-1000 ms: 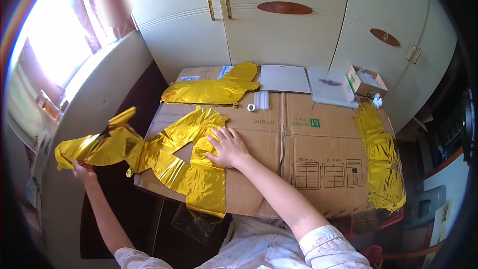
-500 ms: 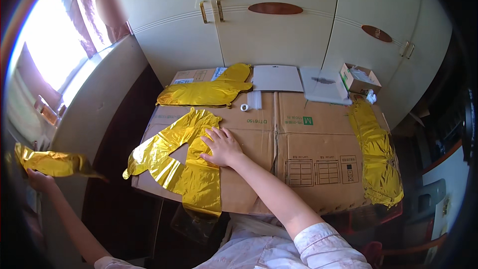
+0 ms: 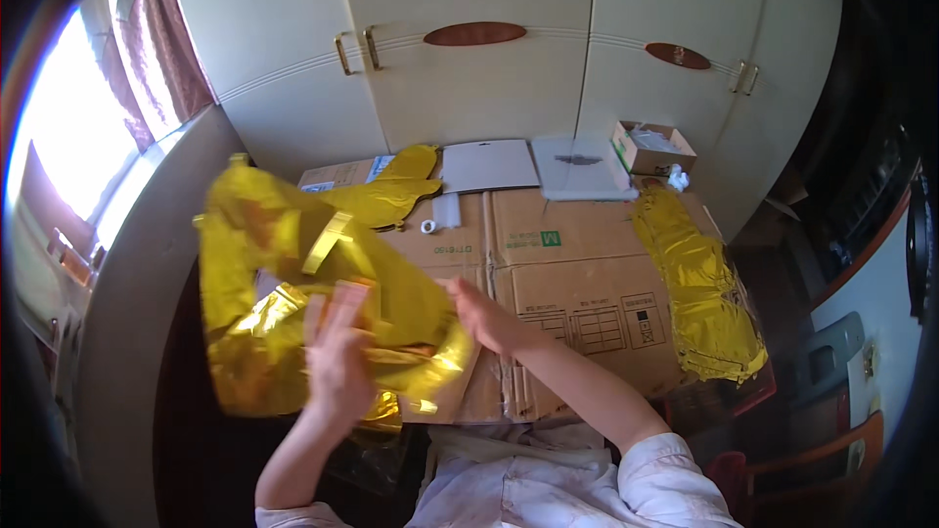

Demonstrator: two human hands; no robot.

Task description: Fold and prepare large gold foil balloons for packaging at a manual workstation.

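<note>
A large gold foil balloon [image 3: 293, 244], flat and crumpled, is lifted over the left part of the cardboard-covered table. At its right edge, my right hand [image 3: 486, 319] pinches the foil between thumb and fingers. My left hand [image 3: 339, 362] is in front of the foil and touches it low down; motion smears its fingers, so its grip is unclear. Another gold foil balloon [image 3: 377, 200] lies behind, partly hidden by the raised one. A third gold piece [image 3: 706, 293] rests along the table's right edge.
Flattened cardboard [image 3: 587, 269] covers the table. Toward its back lie a white roll of tape [image 3: 427, 227], a light board [image 3: 489, 166], a clear plastic sheet [image 3: 579, 164] and a small open box [image 3: 657, 149]. Cabinets [image 3: 469, 88] stand behind; a chair [image 3: 827, 464] is at lower right.
My left hand has come in from the far left to the table's left side. My right hand has left the tabletop and holds the foil's edge. The gold foil is now raised.
</note>
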